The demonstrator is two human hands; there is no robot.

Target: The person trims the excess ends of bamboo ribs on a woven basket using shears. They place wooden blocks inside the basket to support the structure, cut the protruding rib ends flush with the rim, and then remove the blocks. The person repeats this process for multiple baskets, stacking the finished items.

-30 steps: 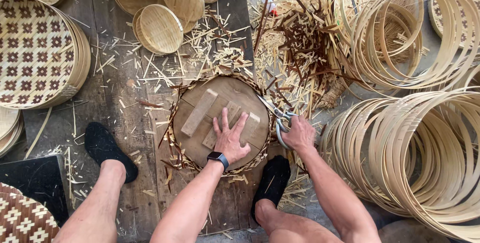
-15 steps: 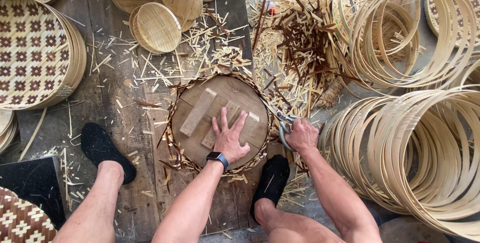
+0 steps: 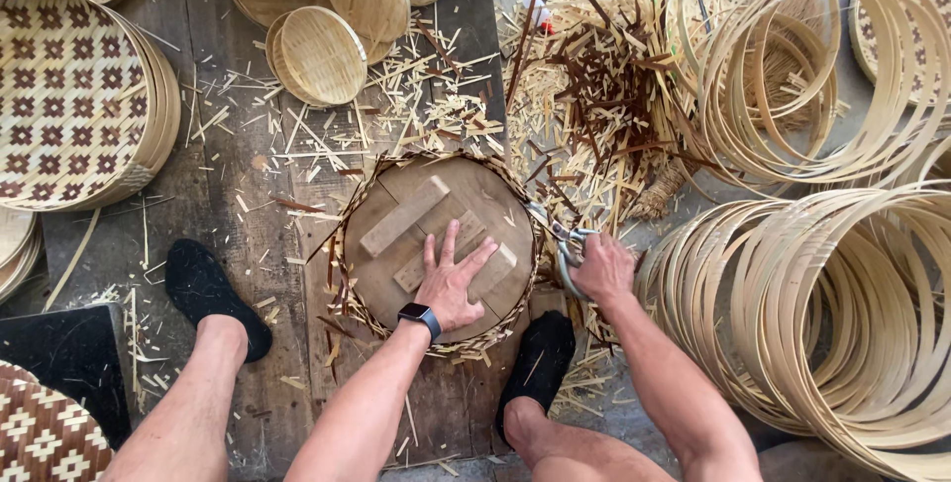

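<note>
Head view: hoops [image 3: 842,314] fill your right side, stacked thick, with a looser coil [image 3: 822,66] above them. Patterned trays [image 3: 69,96] lean at far left; plain baskets [image 3: 317,51] crowd the top. A heap of offcuts [image 3: 604,86] lies between.

Centre: round wooden form [image 3: 436,234] on the plank floor [image 3: 248,274], woven mat under it, its frayed edge [image 3: 342,274] poking out around the rim. Your left hand [image 3: 451,284] lies flat on the form, fingers spread, gripping nothing. Your right hand [image 3: 604,269] is clenched around the shears [image 3: 565,244], blades at the form's right rim.

Progress, as a judgement: the top and right arc look cut closer; left and bottom arcs are ragged, so much trimming seems left.

Room: tight on the right, hoops near your elbow. Your feet [image 3: 540,363] bracket the form. Left floor is more open.
</note>
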